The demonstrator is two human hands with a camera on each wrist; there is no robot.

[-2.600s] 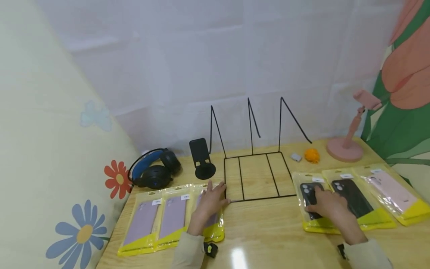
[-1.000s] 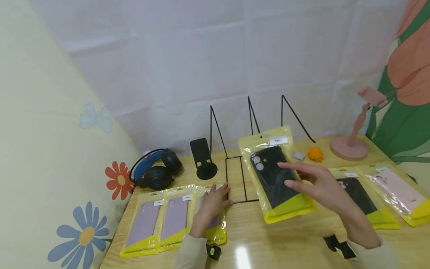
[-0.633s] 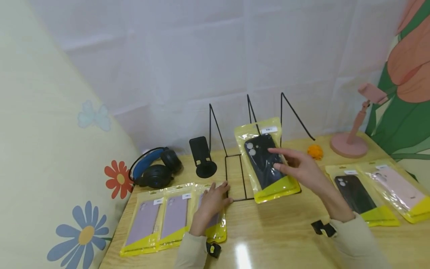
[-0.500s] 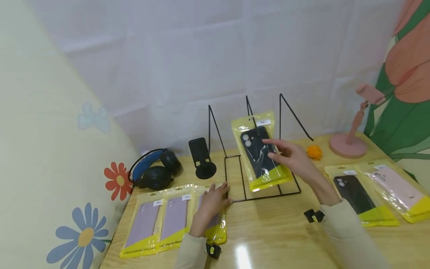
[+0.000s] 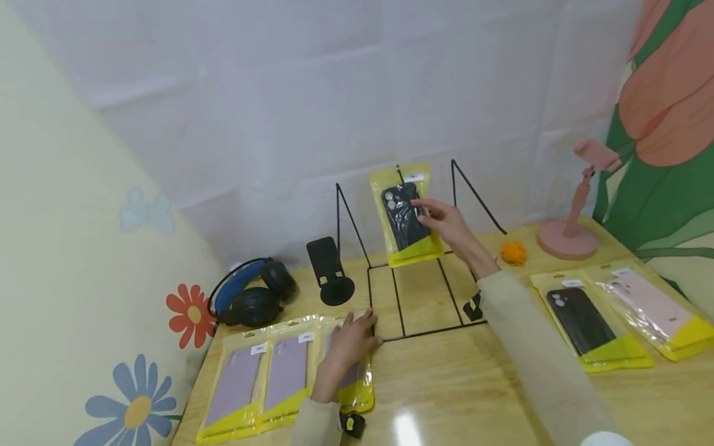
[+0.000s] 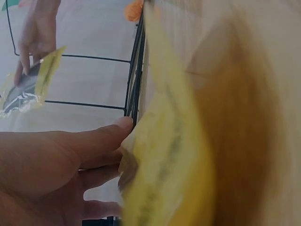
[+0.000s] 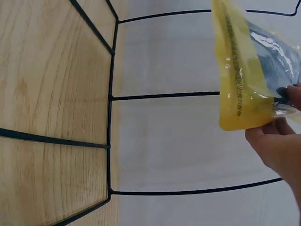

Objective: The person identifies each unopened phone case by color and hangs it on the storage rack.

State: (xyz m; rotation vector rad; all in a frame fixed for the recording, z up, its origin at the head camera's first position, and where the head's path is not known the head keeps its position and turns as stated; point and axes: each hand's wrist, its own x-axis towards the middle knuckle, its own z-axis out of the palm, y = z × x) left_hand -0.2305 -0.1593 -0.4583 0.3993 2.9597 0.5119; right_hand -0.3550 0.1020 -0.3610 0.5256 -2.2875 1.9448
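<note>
My right hand (image 5: 449, 226) pinches a black phone case in a clear-and-yellow bag (image 5: 409, 217) by its right side, thumb and fingers on opposite faces. The bag is up at the middle prong of a black wire rack (image 5: 428, 332), and the prong's tip (image 5: 400, 175) shows against its top. In the right wrist view the bag's yellow bottom (image 7: 235, 84) hangs well off the table. My left hand (image 5: 348, 344) rests over a bagged purple phone case (image 5: 352, 375), fingertips at the rack's front left corner; in the left wrist view the thumb (image 6: 123, 123) touches the wire.
Two more bagged purple cases (image 5: 287, 371) lie at left, near headphones (image 5: 256, 297) and a black phone stand (image 5: 329, 272). At right lie a bagged black case (image 5: 582, 322) and a bagged pink case (image 5: 649, 303). Behind them are an orange object (image 5: 513, 253) and a pink stand (image 5: 569, 238).
My right hand has lifted the bagged black phone case from the right-hand row, carrying it left and up to the rack's middle prong. My left hand has stayed at the rack's corner.
</note>
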